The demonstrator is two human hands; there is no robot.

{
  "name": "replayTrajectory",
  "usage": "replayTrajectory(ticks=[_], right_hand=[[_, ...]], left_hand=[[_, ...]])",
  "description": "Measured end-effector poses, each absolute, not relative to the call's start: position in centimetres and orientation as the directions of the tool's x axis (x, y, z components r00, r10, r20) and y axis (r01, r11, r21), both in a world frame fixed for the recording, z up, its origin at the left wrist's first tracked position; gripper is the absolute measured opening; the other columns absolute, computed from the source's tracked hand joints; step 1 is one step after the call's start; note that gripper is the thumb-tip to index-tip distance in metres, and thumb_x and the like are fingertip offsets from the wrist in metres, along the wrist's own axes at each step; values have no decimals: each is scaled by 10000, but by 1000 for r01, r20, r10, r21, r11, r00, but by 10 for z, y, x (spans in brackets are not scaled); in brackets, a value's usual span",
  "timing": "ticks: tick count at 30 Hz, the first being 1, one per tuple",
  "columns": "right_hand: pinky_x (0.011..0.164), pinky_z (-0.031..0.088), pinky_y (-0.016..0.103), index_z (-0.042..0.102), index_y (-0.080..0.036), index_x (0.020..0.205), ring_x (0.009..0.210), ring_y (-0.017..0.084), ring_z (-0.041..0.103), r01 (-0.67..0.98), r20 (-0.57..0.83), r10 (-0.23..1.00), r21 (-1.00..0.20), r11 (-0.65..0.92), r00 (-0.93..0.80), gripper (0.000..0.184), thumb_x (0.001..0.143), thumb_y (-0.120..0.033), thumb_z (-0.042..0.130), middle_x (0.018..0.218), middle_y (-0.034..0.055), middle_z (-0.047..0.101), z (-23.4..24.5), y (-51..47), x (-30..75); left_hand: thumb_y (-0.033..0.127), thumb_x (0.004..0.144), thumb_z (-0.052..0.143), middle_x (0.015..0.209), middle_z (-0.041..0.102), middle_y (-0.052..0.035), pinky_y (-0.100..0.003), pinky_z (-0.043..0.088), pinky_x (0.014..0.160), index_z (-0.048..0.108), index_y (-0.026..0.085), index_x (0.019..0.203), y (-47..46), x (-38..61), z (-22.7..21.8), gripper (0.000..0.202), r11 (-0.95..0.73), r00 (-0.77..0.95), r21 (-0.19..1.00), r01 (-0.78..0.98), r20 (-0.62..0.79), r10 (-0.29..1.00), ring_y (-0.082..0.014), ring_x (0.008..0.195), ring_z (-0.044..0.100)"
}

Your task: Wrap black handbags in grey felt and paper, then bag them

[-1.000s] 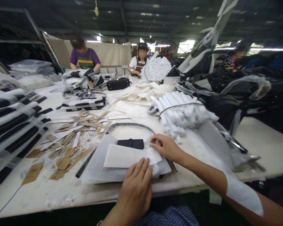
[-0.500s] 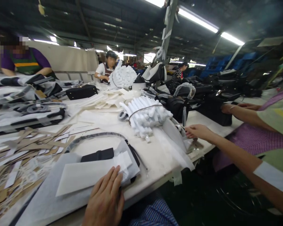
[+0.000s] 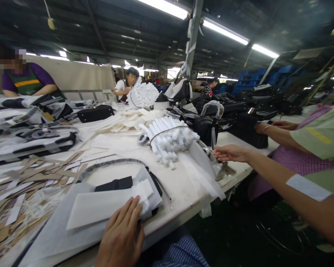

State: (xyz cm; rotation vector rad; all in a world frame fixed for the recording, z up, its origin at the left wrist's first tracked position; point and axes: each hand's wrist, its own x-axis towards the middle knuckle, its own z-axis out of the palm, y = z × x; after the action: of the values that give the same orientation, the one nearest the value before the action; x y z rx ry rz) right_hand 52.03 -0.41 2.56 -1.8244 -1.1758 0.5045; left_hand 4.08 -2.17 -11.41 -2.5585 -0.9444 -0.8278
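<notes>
My left hand lies flat, fingers spread, on a folded white foam sheet that covers a black bag at the table's near edge. A grey curved strap arcs behind the bag. My right hand is stretched out to the right, with its fingers pressed together at the top of a grey tape dispenser. What they pinch is too small to make out. A white strip of tape sticks on my right forearm.
A tied bundle of white foam rolls lies behind the dispenser. Brown card tags litter the left. Wrapped bags pile at far left. A co-worker's arms reach onto the table at right. Two people work at the far end.
My right hand left the foam sheet and swung right to the tape dispenser. The view turned right with it. My left hand stayed on the sheet.
</notes>
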Motion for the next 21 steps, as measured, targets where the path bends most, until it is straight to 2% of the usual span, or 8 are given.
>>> replayTrajectory(ticks=[3,6,10,13,15,21], right_hand=[[655,532,259,735,-9,842,655,140,701,368,-96,903,-891,-265,418,376,877,-372,644,804,194,737,39,-18,525],[671,539,258,744,-28,889,666,139,703,260,-186,885,-912,-317,426,406,893,-417,625,862,213,738,49,-37,532],[694,571,290,773,-67,889,744,210,730,182,-264,857,-909,-374,443,369,839,-426,701,951,262,734,39,-71,534],[724,591,281,784,-116,875,797,222,731,147,-283,828,-907,-395,484,317,812,-422,734,1024,242,733,14,-92,530],[732,604,277,777,-148,848,791,216,728,138,-276,809,-907,-397,519,283,767,-418,774,1003,204,744,-7,-100,527],[713,622,310,735,-191,864,748,206,715,222,-131,789,-921,-321,600,377,660,-499,812,875,102,750,-62,-98,523]], left_hand=[[208,851,521,1382,599,-104,-396,421,1028,556,140,1285,-22,41,-113,440,-744,620,-71,664,608,495,-262,1270,558],[222,858,522,1376,602,-107,-400,421,1028,560,138,1277,-22,41,-112,429,-743,617,-72,665,612,494,-265,1264,563],[252,862,528,1386,595,-105,-408,419,1033,558,145,1281,-20,42,-113,434,-743,618,-67,666,609,498,-274,1265,563],[264,866,532,1393,590,-104,-406,414,1038,555,145,1287,-20,42,-114,438,-744,618,-65,665,608,499,-275,1265,563],[263,868,529,1396,587,-106,-403,407,1043,551,139,1292,-20,42,-114,442,-743,616,-61,667,606,503,-273,1268,560],[249,867,525,1398,585,-106,-407,400,1048,550,134,1293,-21,41,-113,442,-749,621,-54,660,602,503,-274,1275,554]])
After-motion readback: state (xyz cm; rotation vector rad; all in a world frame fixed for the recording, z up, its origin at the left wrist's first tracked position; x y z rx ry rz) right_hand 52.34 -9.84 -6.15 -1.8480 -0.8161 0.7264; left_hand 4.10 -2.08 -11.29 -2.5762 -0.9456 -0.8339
